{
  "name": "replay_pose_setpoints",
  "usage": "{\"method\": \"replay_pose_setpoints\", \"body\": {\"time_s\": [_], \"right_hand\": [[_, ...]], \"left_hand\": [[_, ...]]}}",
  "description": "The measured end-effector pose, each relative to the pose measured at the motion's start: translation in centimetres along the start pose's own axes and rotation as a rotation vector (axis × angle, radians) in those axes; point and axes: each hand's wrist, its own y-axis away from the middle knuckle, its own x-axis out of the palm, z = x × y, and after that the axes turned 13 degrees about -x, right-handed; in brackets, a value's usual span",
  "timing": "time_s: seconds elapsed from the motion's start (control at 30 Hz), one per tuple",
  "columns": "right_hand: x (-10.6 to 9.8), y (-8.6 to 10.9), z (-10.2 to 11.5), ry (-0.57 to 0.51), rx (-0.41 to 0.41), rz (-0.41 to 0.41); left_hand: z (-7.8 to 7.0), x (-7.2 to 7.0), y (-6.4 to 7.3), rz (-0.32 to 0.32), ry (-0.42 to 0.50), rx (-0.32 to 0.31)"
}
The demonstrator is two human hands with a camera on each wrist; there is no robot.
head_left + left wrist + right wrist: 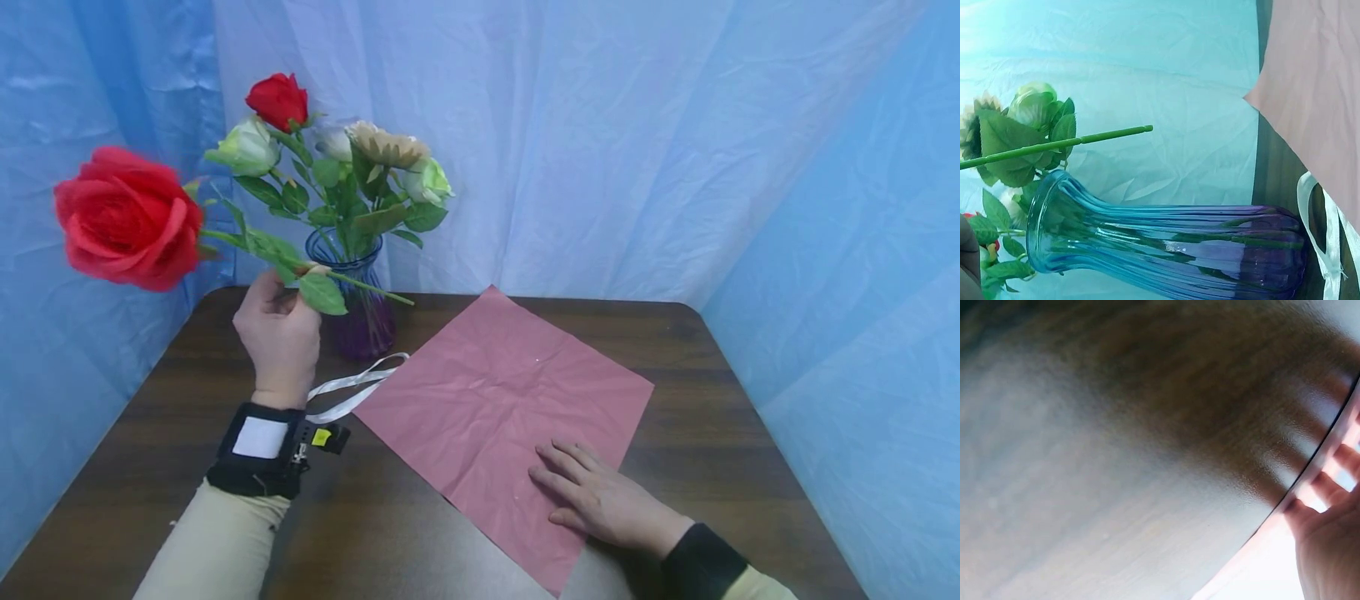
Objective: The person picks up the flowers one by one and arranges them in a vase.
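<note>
My left hand (pixel 281 342) pinches the green stem of a large red rose (pixel 127 218), holding it up over the left of the table. The bloom points left, and the bare stem end (pixel 1116 133) reaches right, in front of a glass vase (pixel 363 321). That vase, blue above and purple below, holds red, white and pale green flowers (pixel 382 148). With fingers spread, my right hand (pixel 607 504) rests on the lower right part of a square sheet of pink wrapping paper (pixel 487 400). In the right wrist view, the fingers (pixel 1329 487) lie at the paper's edge.
A looped white ribbon (pixel 348 392) lies between the vase and the paper, partly under the paper's left corner. The dark wooden table (pixel 697 433) is bordered by pale blue curtains (pixel 600 150) at the back and sides.
</note>
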Motion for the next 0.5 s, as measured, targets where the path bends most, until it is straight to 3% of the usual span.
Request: {"method": "replay_pose_setpoints", "body": {"time_s": [0.2,0.5], "right_hand": [[0.1,0.1,0.0,0.013,-0.008,-0.007],[0.2,0.1,-0.1,0.039,-0.026,-0.028]], "left_hand": [[-0.6,-0.1,-0.6,0.008,0.235,-0.071],[-1.4,-0.4,-1.7,-0.044,0.401,-0.155]]}}
